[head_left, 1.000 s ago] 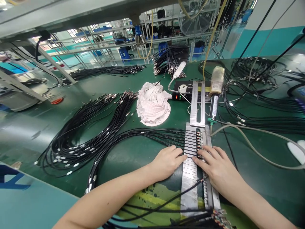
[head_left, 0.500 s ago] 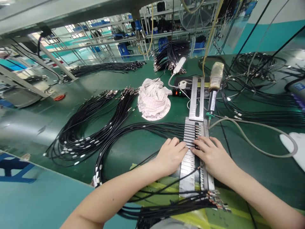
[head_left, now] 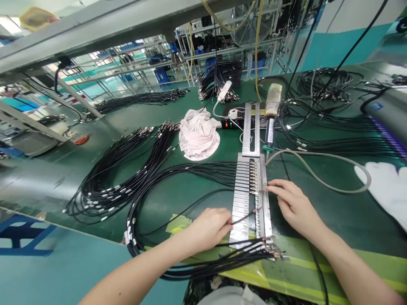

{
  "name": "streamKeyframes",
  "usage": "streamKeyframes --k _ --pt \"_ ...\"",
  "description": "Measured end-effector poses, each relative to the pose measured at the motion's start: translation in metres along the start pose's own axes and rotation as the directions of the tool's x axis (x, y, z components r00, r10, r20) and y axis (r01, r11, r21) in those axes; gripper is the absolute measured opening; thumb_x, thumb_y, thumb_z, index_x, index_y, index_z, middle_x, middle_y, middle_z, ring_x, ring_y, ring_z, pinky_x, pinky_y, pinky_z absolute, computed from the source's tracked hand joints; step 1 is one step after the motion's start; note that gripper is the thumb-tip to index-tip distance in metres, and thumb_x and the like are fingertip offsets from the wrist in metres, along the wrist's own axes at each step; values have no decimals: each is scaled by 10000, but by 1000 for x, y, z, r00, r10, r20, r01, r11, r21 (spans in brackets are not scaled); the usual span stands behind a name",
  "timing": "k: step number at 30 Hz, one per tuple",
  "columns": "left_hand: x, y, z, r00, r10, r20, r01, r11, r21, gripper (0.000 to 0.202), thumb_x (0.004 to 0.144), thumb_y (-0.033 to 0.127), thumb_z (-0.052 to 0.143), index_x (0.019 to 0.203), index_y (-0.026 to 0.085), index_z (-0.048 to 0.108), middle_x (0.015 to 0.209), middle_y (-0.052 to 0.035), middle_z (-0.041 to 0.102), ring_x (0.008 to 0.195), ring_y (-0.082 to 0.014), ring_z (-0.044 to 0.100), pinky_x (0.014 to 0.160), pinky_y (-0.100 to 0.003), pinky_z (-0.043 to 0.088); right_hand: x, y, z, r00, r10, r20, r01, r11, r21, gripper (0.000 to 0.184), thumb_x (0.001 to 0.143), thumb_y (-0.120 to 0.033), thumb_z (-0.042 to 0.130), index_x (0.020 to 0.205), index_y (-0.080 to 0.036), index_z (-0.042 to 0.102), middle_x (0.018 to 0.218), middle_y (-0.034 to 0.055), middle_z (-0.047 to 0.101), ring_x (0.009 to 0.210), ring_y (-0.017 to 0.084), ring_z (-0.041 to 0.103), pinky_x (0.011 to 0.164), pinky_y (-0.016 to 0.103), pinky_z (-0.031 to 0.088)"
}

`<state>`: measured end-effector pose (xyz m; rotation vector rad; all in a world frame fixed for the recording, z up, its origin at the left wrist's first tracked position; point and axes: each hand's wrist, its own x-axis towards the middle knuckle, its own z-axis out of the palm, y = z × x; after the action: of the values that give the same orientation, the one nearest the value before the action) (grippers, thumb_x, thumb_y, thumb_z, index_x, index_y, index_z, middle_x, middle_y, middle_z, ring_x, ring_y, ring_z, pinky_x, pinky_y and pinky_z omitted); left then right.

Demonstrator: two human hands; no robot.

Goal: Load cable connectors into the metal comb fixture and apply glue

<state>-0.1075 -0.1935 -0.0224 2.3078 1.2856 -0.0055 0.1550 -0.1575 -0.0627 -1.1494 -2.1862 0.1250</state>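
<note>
A long grooved metal jig point(head_left: 246, 199) lies on the green bench with several black cables point(head_left: 222, 171) seated in its upper slots. My left hand point(head_left: 208, 226) is closed in a pinch on one thin black cable point(head_left: 243, 216), whose end angles up across the lower slots. My right hand point(head_left: 294, 205) rests at the jig's right edge, fingers stretched out and touching the metal, holding nothing. A loose bunch of cable ends point(head_left: 254, 252) lies across the jig's near end.
A large coil of black cables point(head_left: 121, 182) lies at the left. A crumpled white cloth point(head_left: 199, 133), a black control box point(head_left: 233, 120) and a taped soldering iron point(head_left: 270, 114) sit behind the jig. A grey cord point(head_left: 318, 167) and a white glove point(head_left: 386, 190) lie at the right.
My left hand drew back from the jig's slots toward me and pinched a single cable. My right hand slid off the slots to the jig's right edge. The view shifted.
</note>
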Motion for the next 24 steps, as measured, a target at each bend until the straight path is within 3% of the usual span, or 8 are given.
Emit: streamKeyframes --k 4,6,14,24 --pt "11 -13 -16 973 -38 -228 45 999 26 163 921 170 405 913 177 567 871 -20 621 794 -146 574 714 -236 425 -6 5 -3 999 50 -5 -50 999 2 341 842 -89 372 1041 -233 608 1090 73 603 1012 205 577 850 390 481" --pt "17 -20 -21 963 -31 -269 64 991 118 197 933 180 384 929 173 581 882 -32 610 807 -155 571 723 -248 432 -7 6 -4 998 56 -8 -56 998 10 328 847 -100 376 1039 -233 608 1088 74 603 1011 205 577 847 387 481" --pt "29 -32 -11 971 64 -230 4 958 287 232 937 184 373 904 175 603 898 -34 595 843 -160 573 728 -250 451 -8 8 -2 999 36 15 -36 999 2 323 858 -111 375 1046 -233 607 1078 76 596 999 198 575 832 377 483" --pt "32 -39 -12 964 115 -238 -59 972 229 254 956 211 336 912 180 585 902 -34 575 825 -155 534 727 -259 436 -7 8 -3 996 63 65 -62 998 -26 330 858 -114 366 1026 -232 624 1060 74 605 978 193 588 812 363 492"
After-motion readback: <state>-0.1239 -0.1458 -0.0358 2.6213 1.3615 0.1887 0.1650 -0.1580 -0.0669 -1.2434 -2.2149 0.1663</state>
